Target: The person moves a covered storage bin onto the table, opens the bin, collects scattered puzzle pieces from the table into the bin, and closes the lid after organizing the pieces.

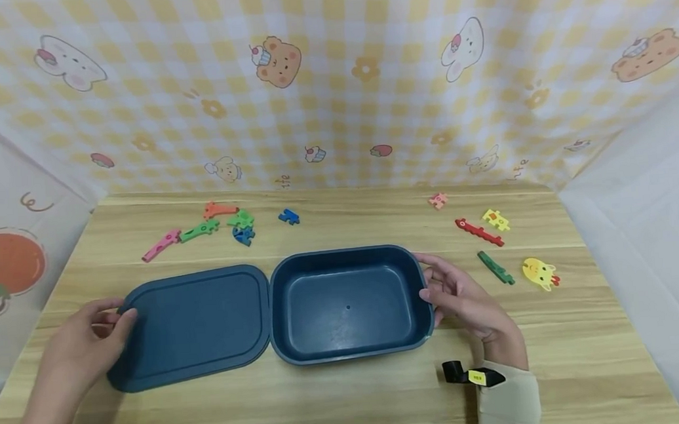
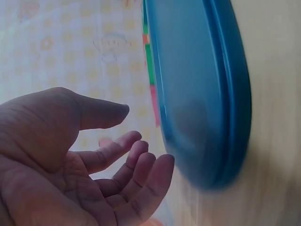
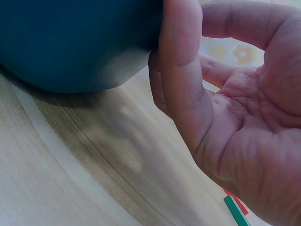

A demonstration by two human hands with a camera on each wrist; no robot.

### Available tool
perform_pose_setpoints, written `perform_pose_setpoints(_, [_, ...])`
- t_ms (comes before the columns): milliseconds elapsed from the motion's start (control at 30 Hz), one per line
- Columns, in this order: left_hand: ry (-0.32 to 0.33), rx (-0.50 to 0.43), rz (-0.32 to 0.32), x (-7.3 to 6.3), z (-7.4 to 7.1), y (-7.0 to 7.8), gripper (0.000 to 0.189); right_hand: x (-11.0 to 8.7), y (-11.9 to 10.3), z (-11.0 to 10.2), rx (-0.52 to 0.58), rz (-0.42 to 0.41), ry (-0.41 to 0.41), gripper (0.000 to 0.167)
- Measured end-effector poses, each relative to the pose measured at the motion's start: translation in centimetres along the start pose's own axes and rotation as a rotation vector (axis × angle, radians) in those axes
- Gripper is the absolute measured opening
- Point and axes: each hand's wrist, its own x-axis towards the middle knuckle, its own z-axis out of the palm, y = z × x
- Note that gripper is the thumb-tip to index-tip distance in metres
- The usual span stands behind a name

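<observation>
A dark blue rectangular box with rounded corners stands on the table, its inside bare. Beside it on the left lies a matching flat lid, its right end against the box. My right hand grips the right end of the box, thumb over the rim and fingers along the outer wall. My left hand is at the lid's left end. In the left wrist view, thumb and loosely bent fingers stand apart with nothing between them, fingertips close to the lid.
Behind the lid lie small puzzle pieces: pink, orange, green and blue. To the right are a red piece, a dark green piece, a yellow giraffe head and others. A checked curtain hangs behind.
</observation>
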Motion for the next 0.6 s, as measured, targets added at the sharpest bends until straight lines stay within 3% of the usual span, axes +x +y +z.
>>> perform_pose_setpoints(167, [0.035, -0.048, 0.11, -0.2, 1.2, 2.1, 0.042, 0.0, 0.1, 0.0, 0.006, 0.001, 0.003, 0.064])
perform_pose_setpoints(300, [0.024, -0.104, 0.187, -0.1, 1.7, 3.6, 0.04, 0.0, 0.1, 0.1, 0.012, 0.004, 0.001, 0.065])
perform_pose_setpoints(400, [-0.054, -0.214, 0.219, 0.0, 2.0, 4.9, 0.041, 0.0, 0.1, 0.1, 0.012, 0.006, 0.004, 0.064])
perform_pose_setpoints(600, [-0.305, -0.506, 0.217, 0.2, 3.0, 8.0, 0.048, 0.0, 0.0, 0.1, 0.004, -0.005, 0.004, 0.066])
